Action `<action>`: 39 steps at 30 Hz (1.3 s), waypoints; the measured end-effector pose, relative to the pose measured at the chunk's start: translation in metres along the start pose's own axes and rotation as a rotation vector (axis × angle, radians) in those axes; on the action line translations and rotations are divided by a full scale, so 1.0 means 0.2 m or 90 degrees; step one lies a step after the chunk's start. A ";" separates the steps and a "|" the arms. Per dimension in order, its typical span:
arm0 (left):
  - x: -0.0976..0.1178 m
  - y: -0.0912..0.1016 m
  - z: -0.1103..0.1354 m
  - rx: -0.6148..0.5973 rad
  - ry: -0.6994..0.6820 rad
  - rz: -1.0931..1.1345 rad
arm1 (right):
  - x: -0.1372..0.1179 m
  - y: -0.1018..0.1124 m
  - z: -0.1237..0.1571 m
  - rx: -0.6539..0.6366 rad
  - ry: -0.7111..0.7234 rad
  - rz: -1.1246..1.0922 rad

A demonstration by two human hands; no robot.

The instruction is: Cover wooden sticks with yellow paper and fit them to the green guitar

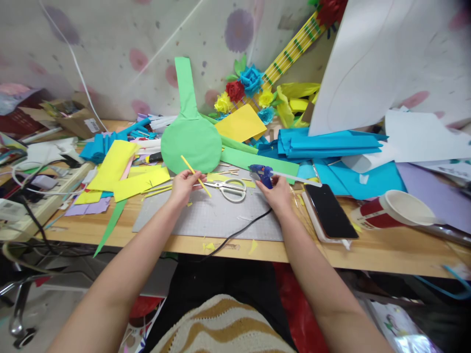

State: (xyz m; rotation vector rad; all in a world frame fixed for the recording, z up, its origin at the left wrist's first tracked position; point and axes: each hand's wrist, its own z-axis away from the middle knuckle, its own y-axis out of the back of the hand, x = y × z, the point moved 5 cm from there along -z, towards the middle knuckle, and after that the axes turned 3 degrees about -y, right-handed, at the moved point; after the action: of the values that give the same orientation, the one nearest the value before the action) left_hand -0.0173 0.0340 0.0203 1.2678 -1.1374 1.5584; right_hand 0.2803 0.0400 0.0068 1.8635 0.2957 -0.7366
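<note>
Cluttered wooden desk [368, 250], grey cutting mat [221, 220] at centre. Left hand [184, 186] pinches yellow paper stick [195, 175], tilted over the mat. Right hand [277, 193] is closed round blue glue gun [262, 174], just beside scissors [232, 189]. I'd brace the stick on the mat and keep fingertips off the nozzle.

The bare left forearm [140, 245] and right forearm [305, 264] stretch forward, converging. The left grip [183, 186], palm down, pinches its fingertips together; the right grip [277, 192] is curled closed, knuckles up.
</note>
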 end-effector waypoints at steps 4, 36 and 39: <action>-0.01 -0.01 0.00 0.003 -0.027 0.015 | -0.05 0.11 0.06 -0.005 0.007 0.150; -0.09 -0.10 0.04 -0.091 -0.029 0.132 | -0.61 -0.23 0.28 -0.306 0.364 0.058; -0.10 -0.09 0.04 -0.118 -0.002 0.132 | -0.63 -0.25 0.29 -0.313 0.377 0.078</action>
State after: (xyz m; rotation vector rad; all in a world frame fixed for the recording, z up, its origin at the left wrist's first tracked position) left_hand 0.0045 0.0296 0.0042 1.0566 -1.4173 1.5573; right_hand 0.1361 0.0254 0.0334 1.5642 0.6675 0.0028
